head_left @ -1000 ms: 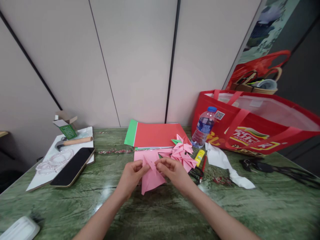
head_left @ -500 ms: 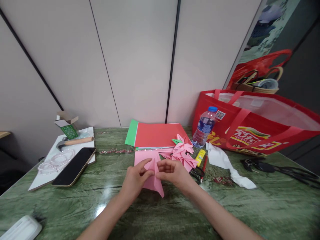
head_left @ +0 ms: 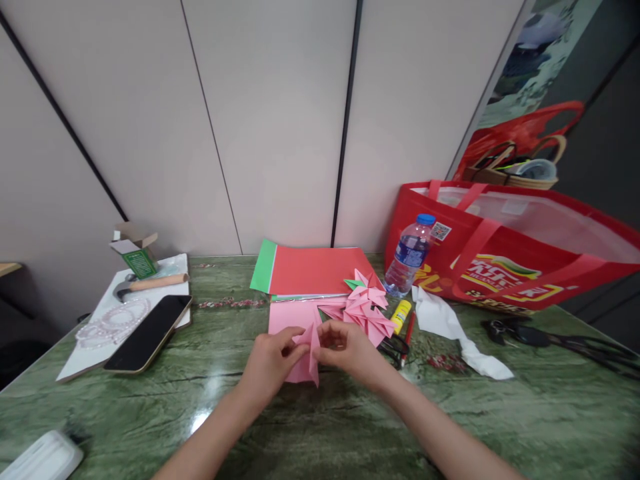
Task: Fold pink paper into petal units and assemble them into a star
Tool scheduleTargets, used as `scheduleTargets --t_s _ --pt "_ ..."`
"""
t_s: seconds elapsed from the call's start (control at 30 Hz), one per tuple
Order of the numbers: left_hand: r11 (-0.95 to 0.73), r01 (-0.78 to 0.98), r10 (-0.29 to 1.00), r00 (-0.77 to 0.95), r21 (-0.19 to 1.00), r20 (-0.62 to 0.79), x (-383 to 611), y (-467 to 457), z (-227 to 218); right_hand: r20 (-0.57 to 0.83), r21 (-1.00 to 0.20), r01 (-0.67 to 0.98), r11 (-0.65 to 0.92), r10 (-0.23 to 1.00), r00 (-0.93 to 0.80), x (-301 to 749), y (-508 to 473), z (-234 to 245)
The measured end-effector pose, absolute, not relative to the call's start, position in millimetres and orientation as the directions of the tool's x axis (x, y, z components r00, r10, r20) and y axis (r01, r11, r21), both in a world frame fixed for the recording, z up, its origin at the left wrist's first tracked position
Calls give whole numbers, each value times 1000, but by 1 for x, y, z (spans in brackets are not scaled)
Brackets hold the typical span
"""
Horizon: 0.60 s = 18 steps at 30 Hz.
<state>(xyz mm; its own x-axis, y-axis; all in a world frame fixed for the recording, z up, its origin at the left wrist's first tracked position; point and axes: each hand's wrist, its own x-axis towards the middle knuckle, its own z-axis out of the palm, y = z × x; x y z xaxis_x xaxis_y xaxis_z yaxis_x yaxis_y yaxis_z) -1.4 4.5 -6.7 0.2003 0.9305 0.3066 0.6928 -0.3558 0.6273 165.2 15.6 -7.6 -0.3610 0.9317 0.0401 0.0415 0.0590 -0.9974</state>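
Pink paper [head_left: 305, 369] | folded, pinched by both hands [head_left: 273, 357] | near pink origami [head_left: 367, 317]

Soft, even light reaches my left hand [head_left: 267, 363]; a white glare [head_left: 201, 420] burns on the glossy green marbled tabletop [head_left: 300, 443] below it. Wide-angle distortion stretches my bulky red printed shopping bag [head_left: 510, 267]; the upper right corner is dim.
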Motion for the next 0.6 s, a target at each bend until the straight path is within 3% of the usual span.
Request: scheduleTargets --t_s 0.1,0.33,0.43,0.6 --pt "-384 766 913 233 516 335 -2 4 -7 92 -985 107 135 935 -342 164 16 -9" --pt "-354 870 915 245 345 321 -3 5 -8 39 -996 61 60 954 -298 161 16 -17" --pt "-336 871 927 239 359 289 -2 4 -6 0 -1000 8 3 936 -351 161 15 -16" --pt "-357 770 932 252 529 262 -1 4 -4 14 -1000 -12 10 926 -377 163 16 -12"
